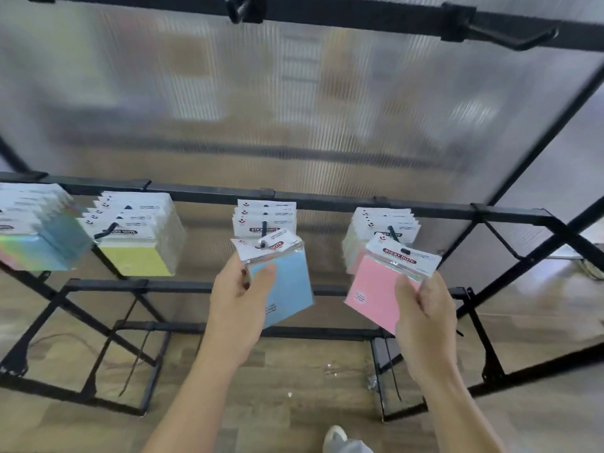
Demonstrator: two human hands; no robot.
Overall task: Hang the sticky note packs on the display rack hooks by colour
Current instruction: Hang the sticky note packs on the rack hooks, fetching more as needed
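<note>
The left hand (pixel 240 299) pinches a blue sticky note pack (pixel 289 289) at a hook (pixel 264 225). The right hand (pixel 425 318) pinches a pink pack (pixel 376 289).

A ribbed translucent panel (pixel 327 109) fills the far side, blurred pale shapes showing through it; a wood-grain floor (pixel 294 380) lies below, evenly lit

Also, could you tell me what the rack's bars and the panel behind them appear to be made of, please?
The rack bars look like metal with a matte black coating: thin, straight, square-edged sections. The panel seems to be translucent fluted plastic: fine vertical ribs, with blurred shapes showing through.
</note>
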